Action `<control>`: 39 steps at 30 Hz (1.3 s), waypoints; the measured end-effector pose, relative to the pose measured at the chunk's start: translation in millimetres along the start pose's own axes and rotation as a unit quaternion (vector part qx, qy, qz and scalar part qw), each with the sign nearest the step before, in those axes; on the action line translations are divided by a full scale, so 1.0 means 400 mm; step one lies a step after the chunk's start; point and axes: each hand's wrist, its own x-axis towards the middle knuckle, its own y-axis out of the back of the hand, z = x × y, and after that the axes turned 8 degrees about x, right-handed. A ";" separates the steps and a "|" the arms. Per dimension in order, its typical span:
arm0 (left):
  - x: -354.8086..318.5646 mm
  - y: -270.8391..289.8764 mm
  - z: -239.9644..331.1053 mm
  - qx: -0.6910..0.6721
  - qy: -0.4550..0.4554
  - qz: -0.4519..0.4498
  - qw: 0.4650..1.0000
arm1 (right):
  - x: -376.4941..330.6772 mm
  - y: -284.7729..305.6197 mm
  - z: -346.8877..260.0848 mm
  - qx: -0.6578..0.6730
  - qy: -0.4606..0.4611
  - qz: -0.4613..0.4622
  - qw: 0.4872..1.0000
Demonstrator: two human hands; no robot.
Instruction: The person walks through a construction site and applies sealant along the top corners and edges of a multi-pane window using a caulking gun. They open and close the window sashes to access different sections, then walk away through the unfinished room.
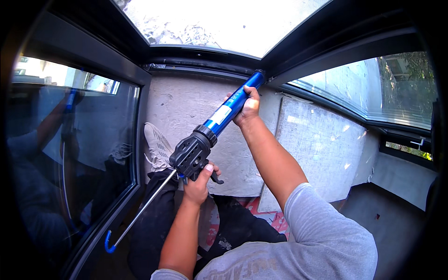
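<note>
Both hands [198,179] grip caulking gun [219,119] (dark window frame [205,65], concrete wall [186,107]).

The caulk gun [193,151] is showing a blue tube with a white label, a black body and a silver rod ending in a blue hook. The shirt [322,238] is looking grey, the trousers [154,224] black, the shoe [156,144] white, the frame [140,93] black.

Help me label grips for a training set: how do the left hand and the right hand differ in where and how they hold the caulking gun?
The left hand wraps the black handle and trigger at the caulking gun's rear; the right hand cups the blue tube near its front. The left sits low, close to the body; the right is stretched up toward the dark window frame. Both are bare and closed on the gun.
</note>
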 end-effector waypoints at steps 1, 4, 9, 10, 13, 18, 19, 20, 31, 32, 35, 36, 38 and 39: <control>0.000 -0.001 0.002 -0.001 0.006 0.005 1.000 | 0.002 0.000 -0.002 0.001 -0.002 0.001 1.000; 0.008 0.006 -0.003 0.006 0.014 0.013 1.000 | 0.003 -0.007 -0.002 -0.005 -0.002 0.007 1.000; 0.020 0.037 -0.007 0.024 0.003 -0.005 1.000 | 0.002 -0.008 0.003 -0.010 0.004 0.011 1.000; 0.020 0.037 -0.007 0.021 0.007 -0.003 1.000 | 0.005 -0.008 0.004 -0.009 0.004 0.008 1.000; 0.021 0.036 -0.010 0.017 0.019 0.004 1.000 | 0.010 -0.006 0.005 -0.009 0.005 0.009 1.000; 0.019 0.025 -0.020 0.030 0.024 0.014 0.999 | 0.015 -0.006 0.006 -0.013 0.007 0.022 1.000; 0.017 0.023 -0.018 0.028 0.026 0.017 0.999 | 0.016 -0.004 0.005 -0.012 0.003 0.016 1.000; 0.014 0.021 -0.013 0.027 0.028 0.019 0.999 | 0.018 -0.002 0.005 -0.010 -0.001 0.010 1.000; -0.009 -0.009 0.029 0.018 0.050 0.027 0.998 | 0.015 -0.003 -0.012 0.014 -0.012 0.006 1.000; -0.007 -0.008 0.041 0.014 0.062 0.030 0.998 | 0.016 -0.006 -0.013 0.008 -0.003 0.009 1.000; 0.004 -0.014 0.083 0.002 0.084 0.059 0.995 | 0.007 -0.031 -0.006 -0.011 0.019 0.046 0.999; 0.009 -0.019 0.101 -0.002 0.089 0.070 0.994 | 0.011 -0.032 -0.008 -0.003 0.016 0.045 0.999; 0.015 -0.034 0.142 0.004 0.091 0.080 0.993 | 0.022 -0.038 -0.014 0.013 0.011 0.044 0.999; 0.016 -0.040 0.165 0.009 0.092 0.082 0.992 | 0.015 -0.050 -0.019 0.015 0.010 0.036 0.999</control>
